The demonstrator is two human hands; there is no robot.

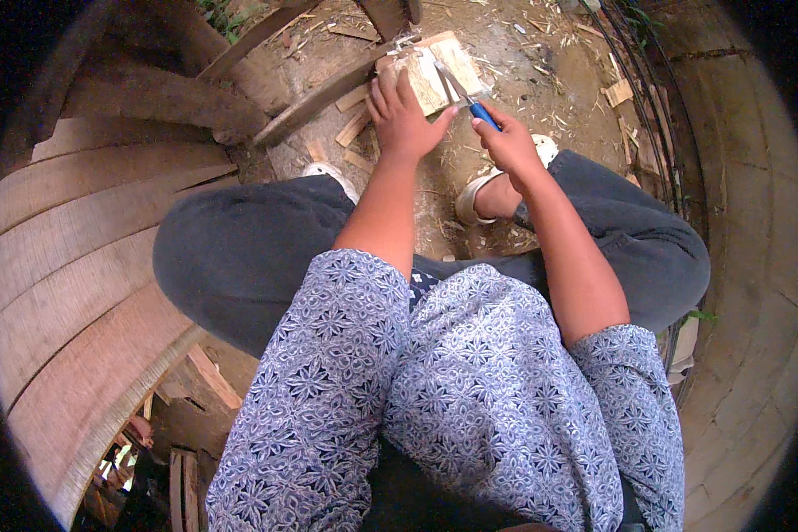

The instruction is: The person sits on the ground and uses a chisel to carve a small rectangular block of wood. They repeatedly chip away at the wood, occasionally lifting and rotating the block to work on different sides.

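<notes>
A pale block of wood [459,58] lies on the ground at the far middle, a dark line running across its upper face. My left hand [401,120] rests against its near left side, fingers spread and thumb pointing right toward the knife. In my right hand [509,142] is a knife [485,115], its blue handle wrapped by closed fingers. The narrow metal blade reaches up and left over the block, along the dark line. Whether the blade's edge is sunk into the wood I cannot tell. My left fingertips partly cover the block's left end.
Wood shavings and offcuts [353,127] litter the dirt floor around the block. A slatted wooden bench [106,239] stands at the left, with a slanting plank [315,102] beyond it. Dark cables [647,97] run along the right, beside a wall [754,230]. My white shoes [479,197] flank the work.
</notes>
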